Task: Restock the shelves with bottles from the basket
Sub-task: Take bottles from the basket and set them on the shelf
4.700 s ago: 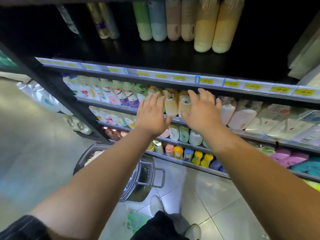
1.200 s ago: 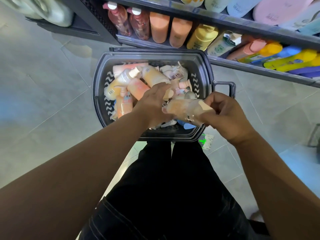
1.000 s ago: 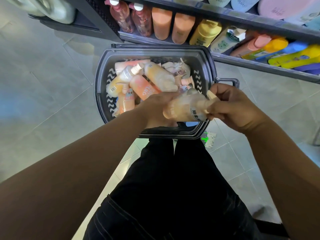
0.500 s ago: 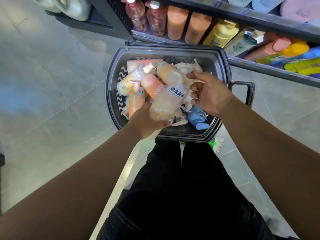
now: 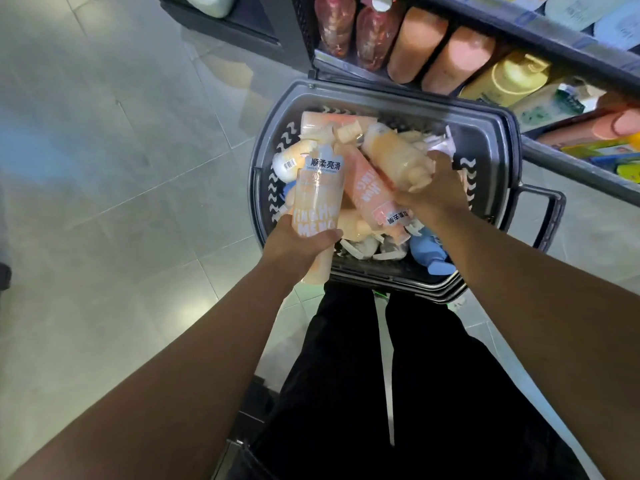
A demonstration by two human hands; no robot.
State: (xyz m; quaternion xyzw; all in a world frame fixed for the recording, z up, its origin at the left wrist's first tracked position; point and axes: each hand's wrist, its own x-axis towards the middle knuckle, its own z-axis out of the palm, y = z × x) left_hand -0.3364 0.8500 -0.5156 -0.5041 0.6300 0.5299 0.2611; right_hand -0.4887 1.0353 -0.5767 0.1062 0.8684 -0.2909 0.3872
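Observation:
A dark grey basket point(image 5: 491, 133) stands on the floor in front of me, full of peach, pink and white bottles lying in a heap. My left hand point(image 5: 298, 242) grips a pale peach bottle with white lettering point(image 5: 317, 192) by its lower part, held upright over the basket's left rim. My right hand point(image 5: 433, 190) reaches into the basket and closes around the lower end of a second peach bottle point(image 5: 391, 154) that lies slanted on the pile. A pink bottle point(image 5: 369, 188) lies between the two. The bottom shelf point(image 5: 568, 168) runs behind the basket.
Orange point(image 5: 415, 43), reddish point(image 5: 375, 32) and yellow point(image 5: 509, 77) bottles fill the bottom shelf beyond the basket. A blue bottle point(image 5: 431, 252) lies at the basket's near edge. The basket handle point(image 5: 550, 220) sticks out right. Grey tiled floor point(image 5: 121, 168) spreads left; my dark trousers are below.
My left hand has lifted the lettered peach bottle upright and moved it left, clear of the pile. My right hand has dropped onto a second peach bottle and closed on it.

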